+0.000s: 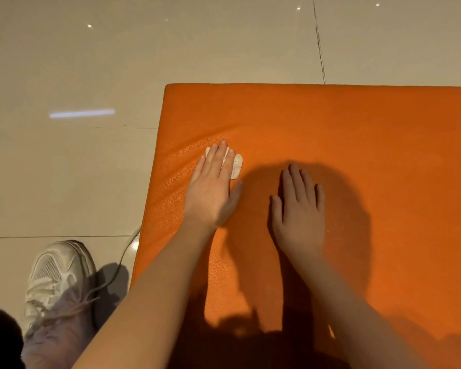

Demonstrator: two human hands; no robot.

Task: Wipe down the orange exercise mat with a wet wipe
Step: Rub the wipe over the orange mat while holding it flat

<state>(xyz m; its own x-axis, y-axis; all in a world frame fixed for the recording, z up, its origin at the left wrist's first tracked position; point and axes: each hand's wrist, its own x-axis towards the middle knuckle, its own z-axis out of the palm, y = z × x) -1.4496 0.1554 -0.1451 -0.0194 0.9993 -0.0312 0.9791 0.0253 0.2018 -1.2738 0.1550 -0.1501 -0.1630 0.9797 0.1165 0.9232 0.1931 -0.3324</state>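
Left hand [210,190] presses the wet wipe [238,164] with straight fingers; right hand [301,211] lies spread on orange mat [370,123]; 1 shoe [56,272], perhaps a cable [125,253], beside.

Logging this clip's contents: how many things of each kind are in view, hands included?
hands: 2, left hand and right hand
orange mat: 1
wet wipe: 1
white shoe: 1
white cable: 1
Total: 6

Indoor room: glossy tiled floor [64,169], orange exercise mat [357,145].
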